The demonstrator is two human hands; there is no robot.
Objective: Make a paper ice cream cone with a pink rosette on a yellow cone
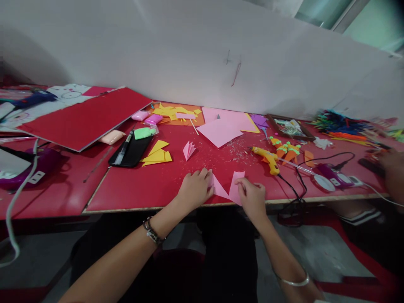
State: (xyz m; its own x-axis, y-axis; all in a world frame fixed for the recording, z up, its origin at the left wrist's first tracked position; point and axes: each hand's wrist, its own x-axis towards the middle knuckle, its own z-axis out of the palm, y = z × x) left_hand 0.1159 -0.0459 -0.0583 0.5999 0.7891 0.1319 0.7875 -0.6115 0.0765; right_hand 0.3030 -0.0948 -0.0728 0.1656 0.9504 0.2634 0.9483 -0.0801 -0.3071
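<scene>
A small pink paper piece [227,188], partly folded, lies at the front edge of the red table [151,185]. My left hand [196,188] presses down on its left corner with fingers curled. My right hand [251,195] pinches its right flap, which stands up a little. A folded pink fan shape [188,150] rests on the table just behind my left hand. Larger pink sheets [221,126] lie farther back.
A yellow glue gun [268,159] with a black cord lies to the right, beside orange paper carrots [285,149]. Yellow folded paper [157,155], a black phone with a marker [129,149] and a red board [85,118] sit left. Another person's hand [393,168] is at far right.
</scene>
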